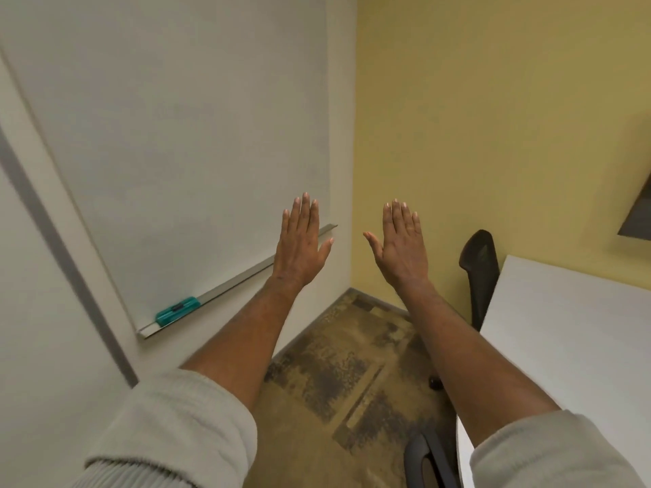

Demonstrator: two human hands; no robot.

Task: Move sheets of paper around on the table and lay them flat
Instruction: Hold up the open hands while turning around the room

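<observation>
While both arms reach forward, nothing is held.
Whiteboard [183,128]: far left, teal eraser [178,310] on its ledge.
Left hand [302,246]: fingers wide, flat, empty.
Right hand [401,248]: fingers wide, flat, empty.
Surface [577,346]: white, far right.
Paper: none visible.

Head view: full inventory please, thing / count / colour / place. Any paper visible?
whiteboard: 1, white, on the left wall
marker tray: 1, silver, along the whiteboard's lower edge
eraser: 1, teal, on the tray toward its near end
wall: yellow, ahead and right
carpet: brown, patterned, floor below the arms
table: 1, white, right side; no paper on the part in view
chair: 1, black, at the table's far end
chair part: 1, dark, bottom edge by the table
dark panel: 1, on the right wall, cut off
sleeves: 2, light grey, pushed up
left hand: open, flat, raised, empty
right hand: open, flat, raised, empty
</observation>
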